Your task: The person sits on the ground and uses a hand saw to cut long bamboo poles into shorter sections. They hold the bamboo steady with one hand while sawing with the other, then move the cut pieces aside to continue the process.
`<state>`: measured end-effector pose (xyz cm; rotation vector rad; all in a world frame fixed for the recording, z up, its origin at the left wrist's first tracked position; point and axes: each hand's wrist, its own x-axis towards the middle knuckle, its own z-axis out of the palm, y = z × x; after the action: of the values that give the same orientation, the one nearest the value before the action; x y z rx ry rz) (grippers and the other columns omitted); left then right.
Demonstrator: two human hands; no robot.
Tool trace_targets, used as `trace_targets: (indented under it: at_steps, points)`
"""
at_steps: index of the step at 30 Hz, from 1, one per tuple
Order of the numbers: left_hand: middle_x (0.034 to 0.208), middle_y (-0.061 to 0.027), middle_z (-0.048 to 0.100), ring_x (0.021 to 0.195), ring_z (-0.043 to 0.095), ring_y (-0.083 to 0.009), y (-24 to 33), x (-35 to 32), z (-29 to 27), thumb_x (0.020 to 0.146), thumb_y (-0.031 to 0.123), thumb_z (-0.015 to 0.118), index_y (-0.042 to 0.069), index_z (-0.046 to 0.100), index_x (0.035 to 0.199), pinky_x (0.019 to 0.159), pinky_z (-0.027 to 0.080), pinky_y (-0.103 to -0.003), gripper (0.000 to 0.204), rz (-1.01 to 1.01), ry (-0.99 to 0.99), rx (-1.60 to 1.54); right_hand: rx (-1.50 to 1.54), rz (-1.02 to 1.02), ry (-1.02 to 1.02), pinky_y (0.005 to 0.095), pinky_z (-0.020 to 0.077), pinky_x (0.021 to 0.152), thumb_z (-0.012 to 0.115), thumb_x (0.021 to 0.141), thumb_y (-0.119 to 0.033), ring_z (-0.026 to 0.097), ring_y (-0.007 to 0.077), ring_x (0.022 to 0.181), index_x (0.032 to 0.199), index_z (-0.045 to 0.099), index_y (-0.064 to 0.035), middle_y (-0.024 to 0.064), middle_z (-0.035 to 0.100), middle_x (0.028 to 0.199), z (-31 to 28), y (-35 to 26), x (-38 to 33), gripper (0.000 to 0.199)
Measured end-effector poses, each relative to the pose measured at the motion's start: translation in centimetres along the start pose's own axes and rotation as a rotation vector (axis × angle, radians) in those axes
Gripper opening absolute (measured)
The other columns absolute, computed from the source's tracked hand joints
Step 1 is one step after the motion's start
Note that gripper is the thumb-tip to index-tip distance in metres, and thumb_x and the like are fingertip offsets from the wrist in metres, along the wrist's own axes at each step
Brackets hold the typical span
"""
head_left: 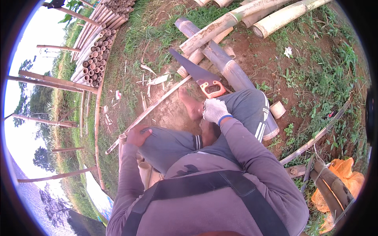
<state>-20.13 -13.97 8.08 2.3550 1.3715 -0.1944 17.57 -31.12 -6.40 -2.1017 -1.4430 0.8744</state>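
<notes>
In the head view, the left hand, bare, lies loosely over the left knee, its fingers not closed around anything. The right hand, in a white glove, reaches in over the lap with its fingers curled; I cannot tell if it grips anything. The saw is just past that glove, orange handle nearest. A thin bamboo strip slants from near the left hand toward the blade. A thick bamboo pole edges the dirt, where there is room.
</notes>
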Motion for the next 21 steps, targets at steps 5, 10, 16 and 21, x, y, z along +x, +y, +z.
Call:
trace_targets:
  at_steps: [5, 10, 16, 21]
  points:
    - [0.126, -0.0174, 0.079, 0.115, 0.076, -0.0333, 7.1, 0.2, -4.9, 0.093, 0.026, 0.084, 0.006, 0.08, 0.128, 0.102, 0.058, -0.042, 0.04, 0.085, 0.219, -0.08, 0.15, 0.013, 0.07, 0.0567, 0.0604, 0.095, 0.077, 0.091, -0.036, 0.078, 0.0443, 0.108, 0.109, 0.081, -0.0061, 0.0246, 0.08, 0.11, -0.4, 0.3, 0.0, 0.035]
    - [0.114, -0.0141, 0.076, 0.104, 0.073, -0.0244, 16.6, -2.8, -9.9, 0.092, 0.008, 0.078, 0.002, 0.076, 0.121, 0.093, 0.057, -0.04, 0.03, 0.406, 0.513, -0.019, 0.114, 0.016, 0.014, 0.0534, 0.0598, 0.098, 0.079, 0.094, -0.04, 0.077, 0.0408, 0.111, 0.12, 0.08, -0.0088, 0.0211, 0.081, 0.113, -0.6, -0.4, -0.6, 0.04]
    - [0.111, -0.0127, 0.074, 0.103, 0.071, -0.0342, 32.2, -8.1, -13.8, 0.079, 0.009, 0.078, 0.008, 0.076, 0.122, 0.09, 0.056, -0.046, 0.044, 0.907, 0.35, 0.497, 0.021, -0.053, 0.085, 0.0507, 0.0584, 0.101, 0.078, 0.096, -0.045, 0.076, 0.0381, 0.115, 0.122, 0.08, -0.0092, 0.019, 0.08, 0.12, 0.2, 2.6, -0.1, 0.044]
    - [0.112, -0.0119, 0.073, 0.106, 0.072, -0.032, 39.0, -11.2, -14.7, 0.081, 0.015, 0.08, 0.009, 0.074, 0.128, 0.09, 0.055, -0.045, 0.048, 1.005, 0.206, 0.902, 0.074, -0.097, 0.139, 0.0542, 0.0595, 0.095, 0.077, 0.097, -0.042, 0.077, 0.0401, 0.11, 0.118, 0.081, -0.0071, 0.0208, 0.08, 0.115, -0.1, 0.0, -1.7, 0.041]
